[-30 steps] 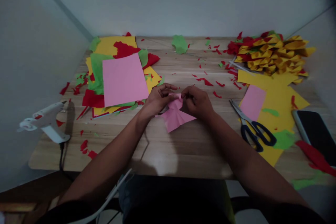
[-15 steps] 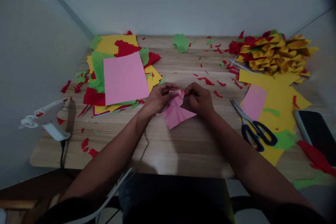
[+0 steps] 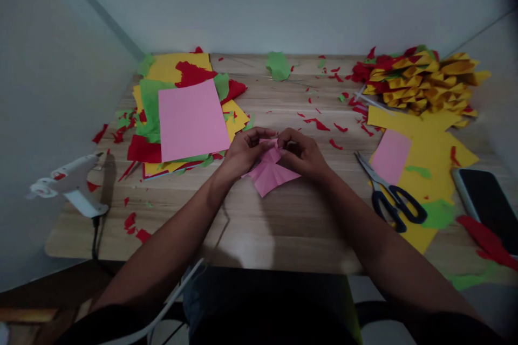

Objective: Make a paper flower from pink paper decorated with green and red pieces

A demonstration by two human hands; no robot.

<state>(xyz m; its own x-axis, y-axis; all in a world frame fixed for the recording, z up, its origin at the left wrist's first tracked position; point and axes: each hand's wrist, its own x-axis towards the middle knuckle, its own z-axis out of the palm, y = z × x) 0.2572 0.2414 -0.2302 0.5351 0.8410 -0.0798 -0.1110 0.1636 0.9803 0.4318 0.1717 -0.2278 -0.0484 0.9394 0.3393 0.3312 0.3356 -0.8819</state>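
A small creased piece of pink paper [image 3: 267, 173] is held between both hands above the middle of the table. My left hand [image 3: 247, 152] is closed on its left upper part, thumb lying over the paper. At the upper right edge, my right hand [image 3: 301, 153] pinches the paper with thumb and fingers. Fold lines fan out across the lower part, which hangs toward me with a point at the bottom. The fingers hide part of the upper end.
To the left, a pink sheet [image 3: 193, 121] tops a pile of coloured paper, near a glue gun [image 3: 75, 183]. On the right lie scissors [image 3: 390, 194], yellow paper [image 3: 435, 145], a phone [image 3: 488, 207] and folded yellow pieces [image 3: 429, 83]. Red scraps [image 3: 318, 124] are scattered about.
My right hand has shifted slightly left over the pink paper, and its thumb now lies lower across the right side. My left hand stays nearly still.
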